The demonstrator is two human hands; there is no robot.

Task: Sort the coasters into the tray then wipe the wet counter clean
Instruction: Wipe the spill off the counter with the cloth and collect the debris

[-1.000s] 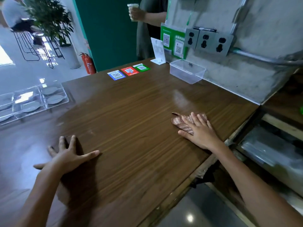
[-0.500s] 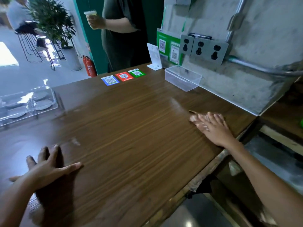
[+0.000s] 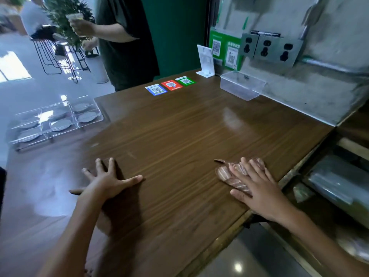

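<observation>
A clear plastic tray (image 3: 58,124), divided into compartments, stands at the far left edge of the dark wood-grain bench (image 3: 179,136), with round grey coasters (image 3: 87,116) lying flat in its compartments. A crumpled brown striped cloth (image 3: 227,174) lies near the right edge of the bench, pressed flat under the right hand (image 3: 257,188).

The dark brown wooden counter (image 3: 179,140) is showing fine lengthwise grain. The crumpled brown-and-pink striped cloth (image 3: 227,174) is lying on it. Three flat QR cards are showing blue (image 3: 156,89), red (image 3: 171,84) and green (image 3: 185,81) borders. The clear plastic compartment tray (image 3: 58,121) is holding grey round coasters (image 3: 87,116).
</observation>
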